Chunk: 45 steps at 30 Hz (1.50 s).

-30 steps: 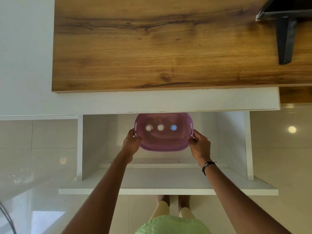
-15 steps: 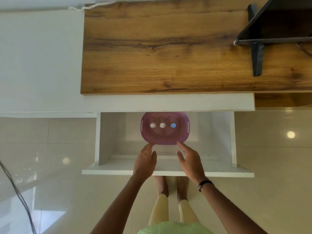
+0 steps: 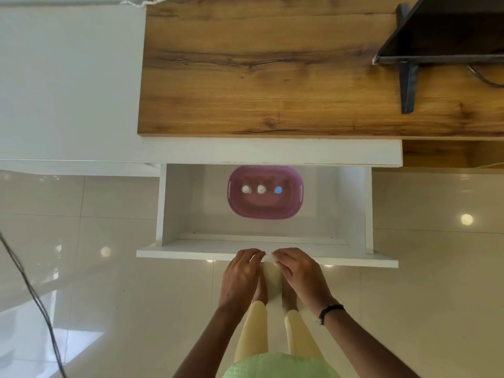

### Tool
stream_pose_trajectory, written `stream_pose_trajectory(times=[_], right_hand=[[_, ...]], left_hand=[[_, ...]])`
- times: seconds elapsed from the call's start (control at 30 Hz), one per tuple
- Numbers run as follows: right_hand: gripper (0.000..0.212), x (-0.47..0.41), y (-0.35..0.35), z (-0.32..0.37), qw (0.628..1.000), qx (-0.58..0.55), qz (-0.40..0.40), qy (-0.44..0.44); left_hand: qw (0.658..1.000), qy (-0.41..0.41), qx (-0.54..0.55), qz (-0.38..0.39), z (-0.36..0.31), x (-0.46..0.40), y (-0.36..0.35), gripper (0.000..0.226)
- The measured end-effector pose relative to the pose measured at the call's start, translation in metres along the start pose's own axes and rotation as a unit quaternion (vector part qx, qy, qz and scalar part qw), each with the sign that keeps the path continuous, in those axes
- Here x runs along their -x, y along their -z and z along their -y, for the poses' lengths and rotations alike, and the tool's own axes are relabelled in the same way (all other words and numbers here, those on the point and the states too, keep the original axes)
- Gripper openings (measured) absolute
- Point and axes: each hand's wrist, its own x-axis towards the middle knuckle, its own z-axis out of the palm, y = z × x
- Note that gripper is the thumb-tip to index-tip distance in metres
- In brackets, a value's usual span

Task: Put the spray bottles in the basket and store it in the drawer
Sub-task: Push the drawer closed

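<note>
The purple basket (image 3: 264,196) with three spray bottles (image 3: 261,189) stands inside the open drawer (image 3: 266,253), toward its back. At the drawer's front edge, the left hand (image 3: 241,276) and right hand (image 3: 298,274) curl their fingers over it. A hard push could tip the upright bottles.

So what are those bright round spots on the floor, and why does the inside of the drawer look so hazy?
Head view: the spots are glare from lights mirrored in the glossy floor tiles. Head view: the drawer interior lies in soft shade under the cabinet top, so the purple basket and the three bottle caps look washed out. Head view: both hands at the drawer front look slightly blurred.
</note>
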Motion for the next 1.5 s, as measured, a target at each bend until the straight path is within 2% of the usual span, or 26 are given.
stream_pose_trajectory(times=[0.4,0.63,0.97,1.27,1.5], right_hand=[[0.031,-0.008,0.000,-0.008,0.997,0.041,0.038,0.052],[0.029,-0.031,0.007,-0.010,0.998,0.043,0.017,0.049],[0.034,-0.076,0.031,-0.013,0.992,0.087,0.001,0.094],[0.031,-0.112,0.045,-0.018,0.987,0.128,-0.015,0.101],[0.032,-0.137,0.049,-0.026,0.983,0.135,-0.044,0.119]], left_hand=[[0.996,-0.070,-0.055,0.030,0.018,-0.021,0.002,0.034],[0.994,-0.082,-0.074,0.008,0.018,-0.045,0.010,0.032],[0.991,-0.106,-0.079,-0.022,0.017,-0.088,0.027,0.032],[0.991,-0.098,-0.079,-0.045,0.017,-0.128,0.040,0.020],[0.983,-0.139,-0.102,-0.065,0.021,-0.154,0.048,0.020]])
